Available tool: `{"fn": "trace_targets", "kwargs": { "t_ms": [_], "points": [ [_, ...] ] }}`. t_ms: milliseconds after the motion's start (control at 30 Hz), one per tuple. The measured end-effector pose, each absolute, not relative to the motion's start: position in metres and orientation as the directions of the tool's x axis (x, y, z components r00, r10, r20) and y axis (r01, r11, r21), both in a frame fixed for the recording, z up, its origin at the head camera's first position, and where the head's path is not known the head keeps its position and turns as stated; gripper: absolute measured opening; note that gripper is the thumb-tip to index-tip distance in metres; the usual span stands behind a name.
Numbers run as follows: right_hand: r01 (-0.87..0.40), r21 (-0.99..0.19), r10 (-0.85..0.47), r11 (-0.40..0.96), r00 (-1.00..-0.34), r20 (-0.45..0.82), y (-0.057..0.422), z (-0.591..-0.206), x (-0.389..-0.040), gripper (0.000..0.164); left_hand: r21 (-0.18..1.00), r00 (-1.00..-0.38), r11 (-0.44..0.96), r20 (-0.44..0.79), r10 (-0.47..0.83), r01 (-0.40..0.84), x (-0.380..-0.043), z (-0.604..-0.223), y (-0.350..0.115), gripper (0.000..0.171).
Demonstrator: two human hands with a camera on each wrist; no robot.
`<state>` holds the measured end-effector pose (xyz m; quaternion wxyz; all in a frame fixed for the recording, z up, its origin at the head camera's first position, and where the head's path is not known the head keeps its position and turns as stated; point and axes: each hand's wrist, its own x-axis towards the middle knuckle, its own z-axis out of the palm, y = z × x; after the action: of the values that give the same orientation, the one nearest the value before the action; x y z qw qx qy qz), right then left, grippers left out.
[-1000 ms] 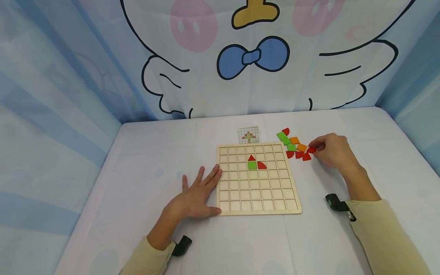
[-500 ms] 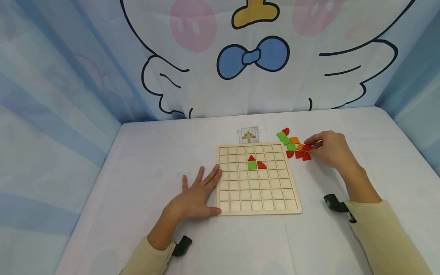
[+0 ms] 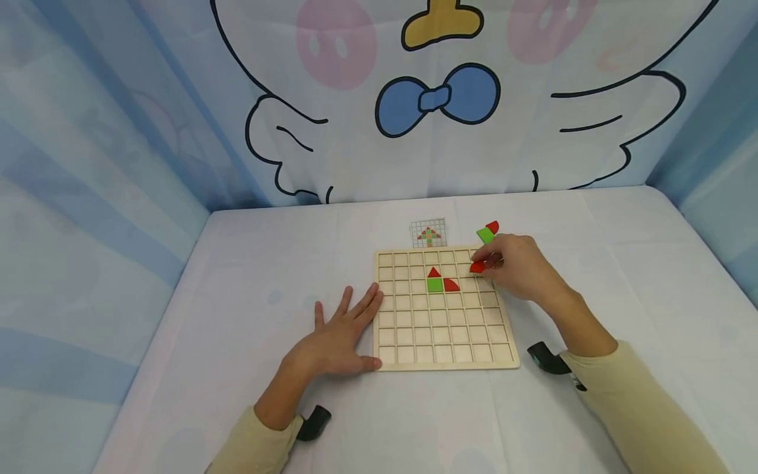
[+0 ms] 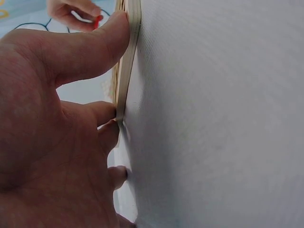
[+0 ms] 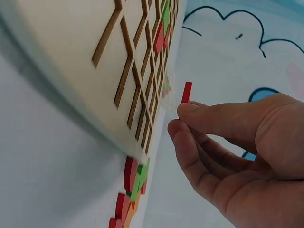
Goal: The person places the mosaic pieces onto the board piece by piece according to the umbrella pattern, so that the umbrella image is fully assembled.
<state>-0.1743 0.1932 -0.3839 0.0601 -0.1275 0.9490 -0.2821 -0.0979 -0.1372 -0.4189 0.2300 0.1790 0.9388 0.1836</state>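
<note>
A wooden grid board (image 3: 441, 336) lies on the table. On it sit a red triangle (image 3: 434, 272), a green square (image 3: 435, 285) just below, and a red quarter-circle piece (image 3: 451, 285) to the right. My left hand (image 3: 334, 339) rests with spread fingers against the board's left edge; in the left wrist view its thumb (image 4: 102, 50) touches the rim. My right hand (image 3: 521, 266) pinches another red quarter-circle piece (image 3: 477, 267) over the board's upper right part. In the right wrist view that piece (image 5: 187, 92) is seen edge-on between thumb and fingertips.
A small pattern card (image 3: 428, 233) lies behind the board. Loose pieces are at the board's upper right, including a green one (image 3: 485, 236) and a red one (image 3: 493, 226); my right hand hides others in the head view. A printed curtain (image 3: 438, 158) hangs behind the table.
My right hand has lifted a red quarter-circle piece from the loose pieces and carried it left over the board. The left hand stays at the board's edge.
</note>
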Motion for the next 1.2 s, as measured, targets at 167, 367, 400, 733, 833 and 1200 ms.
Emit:
{"fn": "trace_targets", "kwargs": {
  "t_ms": [167, 367, 400, 733, 833, 1200],
  "points": [
    [-0.26, -0.578, -0.355, 0.773, -0.933, -0.055, 0.168, -0.385, -0.173, 0.024, 0.427, -0.829, 0.869, -0.368, 0.421, 0.252, -0.098, -0.419, -0.137, 0.107],
    [-0.322, -0.579, -0.419, 0.749, -0.907, -0.037, 0.144, -0.391, -0.175, 0.021, 0.425, -0.828, 0.867, -0.362, 0.427, 0.261, -0.098, -0.419, -0.138, 0.107],
    [-0.337, -0.578, -0.431, 0.743, -0.902, -0.028, 0.14, -0.392, -0.176, 0.021, 0.425, -0.828, 0.866, -0.36, 0.429, 0.264, -0.098, -0.419, -0.138, 0.107],
    [-0.392, -0.543, -0.491, 0.743, -0.87, -0.043, 0.116, -0.399, -0.181, 0.019, 0.416, -0.823, 0.868, -0.369, 0.433, 0.27, -0.099, -0.418, -0.139, 0.107],
    [-0.396, -0.536, -0.496, 0.745, -0.867, -0.049, 0.112, -0.398, -0.181, 0.018, 0.416, -0.823, 0.868, -0.368, 0.432, 0.27, -0.099, -0.419, -0.139, 0.107],
    [-0.422, -0.52, -0.52, 0.743, -0.853, -0.052, 0.103, -0.398, -0.181, 0.018, 0.418, -0.824, 0.869, -0.371, 0.429, 0.264, -0.098, -0.417, -0.139, 0.106]
  ]
}}
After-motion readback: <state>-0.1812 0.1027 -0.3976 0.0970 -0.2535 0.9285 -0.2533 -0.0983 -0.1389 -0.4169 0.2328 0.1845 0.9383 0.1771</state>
